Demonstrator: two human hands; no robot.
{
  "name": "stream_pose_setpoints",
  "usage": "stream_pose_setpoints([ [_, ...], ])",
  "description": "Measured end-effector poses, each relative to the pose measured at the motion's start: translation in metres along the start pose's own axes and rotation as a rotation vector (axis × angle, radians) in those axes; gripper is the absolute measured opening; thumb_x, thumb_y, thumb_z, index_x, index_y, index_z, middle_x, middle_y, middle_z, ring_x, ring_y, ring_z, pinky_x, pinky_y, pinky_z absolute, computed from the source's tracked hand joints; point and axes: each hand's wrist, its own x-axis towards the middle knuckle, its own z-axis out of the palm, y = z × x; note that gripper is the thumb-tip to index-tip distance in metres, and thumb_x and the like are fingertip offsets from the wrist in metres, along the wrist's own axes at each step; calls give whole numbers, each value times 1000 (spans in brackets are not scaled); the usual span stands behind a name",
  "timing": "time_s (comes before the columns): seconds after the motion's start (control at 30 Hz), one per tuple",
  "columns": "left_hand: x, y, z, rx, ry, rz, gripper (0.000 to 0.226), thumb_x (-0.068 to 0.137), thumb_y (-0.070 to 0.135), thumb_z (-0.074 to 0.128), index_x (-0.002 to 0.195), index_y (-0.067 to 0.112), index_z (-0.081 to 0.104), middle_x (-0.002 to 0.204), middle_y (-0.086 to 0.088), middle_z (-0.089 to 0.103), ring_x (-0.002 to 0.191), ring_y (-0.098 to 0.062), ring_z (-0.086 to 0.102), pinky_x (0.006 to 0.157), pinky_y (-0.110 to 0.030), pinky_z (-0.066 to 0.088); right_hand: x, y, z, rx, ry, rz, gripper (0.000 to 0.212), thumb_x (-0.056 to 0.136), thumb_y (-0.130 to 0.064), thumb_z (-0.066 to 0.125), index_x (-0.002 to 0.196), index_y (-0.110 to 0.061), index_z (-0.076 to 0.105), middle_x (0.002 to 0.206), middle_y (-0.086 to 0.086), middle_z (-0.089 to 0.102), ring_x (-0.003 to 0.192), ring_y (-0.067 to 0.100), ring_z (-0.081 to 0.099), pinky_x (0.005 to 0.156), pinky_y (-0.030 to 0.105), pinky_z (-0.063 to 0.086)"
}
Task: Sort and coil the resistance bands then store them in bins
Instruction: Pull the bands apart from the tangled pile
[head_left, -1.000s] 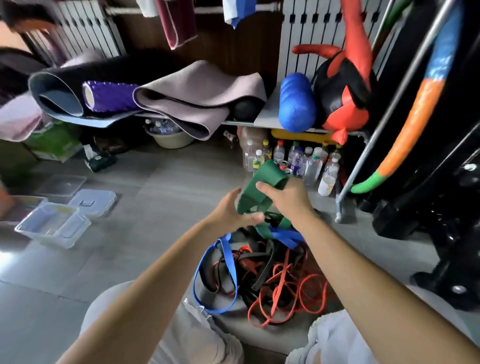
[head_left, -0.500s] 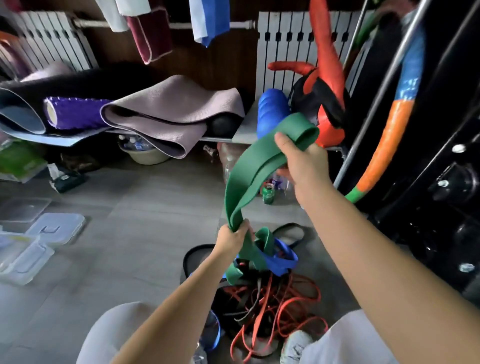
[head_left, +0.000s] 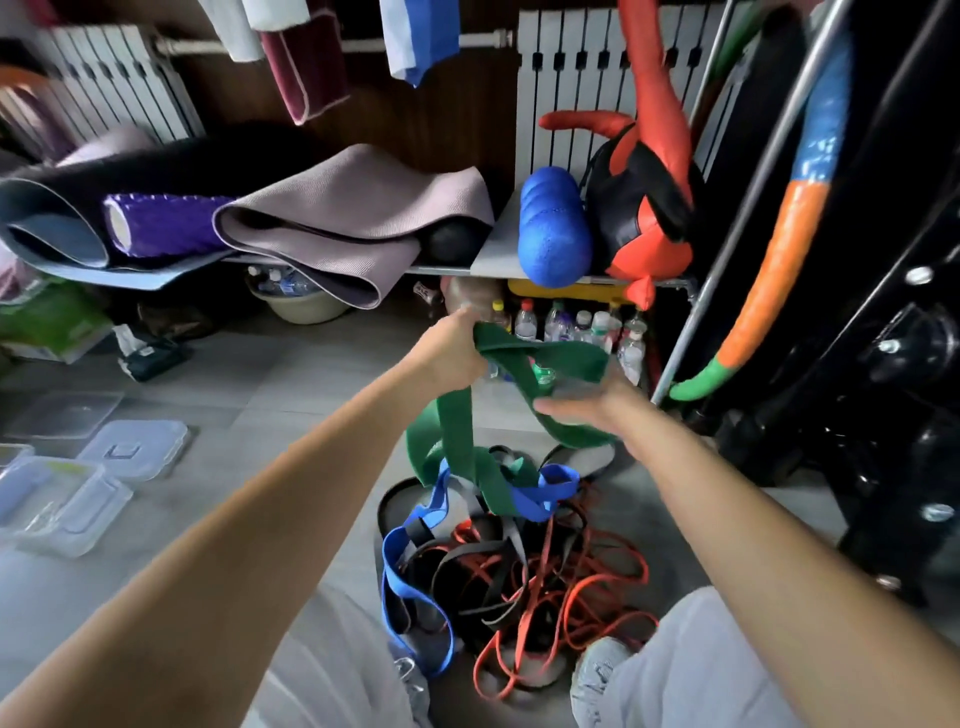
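Green, wide and flat, the elastic resistance band (head_left: 452, 441) is held above the grey floor (head_left: 260, 415) between both hands. Its top is gripped by the curled left hand (head_left: 449, 353); the right hand (head_left: 592, 402) is blurred against it, its grip not discernible. Its lower end is tangled with a blue flat band (head_left: 410, 587) in the orange-and-black band pile (head_left: 545, 587).
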Motion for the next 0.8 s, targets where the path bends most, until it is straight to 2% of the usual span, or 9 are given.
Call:
stream_pose_setpoints([
  [0.07,0,10,-6,108,-50,49,24,80,8,58,104,8,57,92,-9,59,77,-28,53,63,-27,38,-5,-9,8,-188,-13,-84,120,51,-57,84,146,-17,23,144,13,40,131,31,42,107,43,39],
  [0.13,-2,12,-9,206,-96,53,21,81,9,57,101,6,54,101,-15,57,75,-26,49,62,-27,36,-17,-15,12,-522,128,-90,112,47,-78,72,134,-15,40,130,11,52,118,31,53,91,38,48],
  [0.23,-5,5,-4,293,-139,88,21,82,2,53,103,2,51,111,-15,47,86,-25,47,68,-25,35,-21,-20,22,-863,395,-310,106,48,-81,68,123,-12,43,123,12,53,111,30,53,83,39,44],
  [0.33,-3,3,12,287,-174,156,38,77,-4,51,115,-3,47,115,-19,48,110,-29,45,79,-25,36,-11,-24,38,-766,109,-572,120,52,-57,81,146,-20,17,143,9,41,129,29,41,105,46,36],
  [0.4,-1,-1,22,186,-207,140,54,74,-2,60,123,-2,38,121,-19,45,110,-28,46,78,-24,38,-1,-24,44,-513,-104,-532,105,60,-33,82,145,-25,21,131,4,55,120,26,52,101,43,42],
  [0.47,2,-13,29,-15,-263,90,69,71,1,69,129,4,31,126,-16,45,103,-25,49,69,-21,42,15,-15,41,-385,-177,-445,65,68,-20,77,124,-24,45,103,0,64,99,23,62,81,34,50],
  [0.53,5,-37,36,-143,-308,34,83,71,11,78,138,11,29,137,-10,40,117,-23,45,82,-27,45,33,2,31,-430,-186,-381,35,72,-17,76,100,-22,57,90,-1,64,88,22,62,73,31,49],
  [0.63,10,-93,57,37,-413,-113,83,75,32,78,142,16,32,143,-8,33,129,-25,35,106,-37,34,55,41,13,-530,-207,-231,32,71,-19,75,98,-21,58,92,2,65,83,20,62,73,33,51],
  [0.8,10,-174,125,226,-535,-280,72,81,35,69,141,16,34,139,-10,39,125,-27,39,102,-35,36,78,115,2,-681,-212,-41,37,71,-20,72,101,-22,50,95,1,60,84,20,58,62,26,40],
])
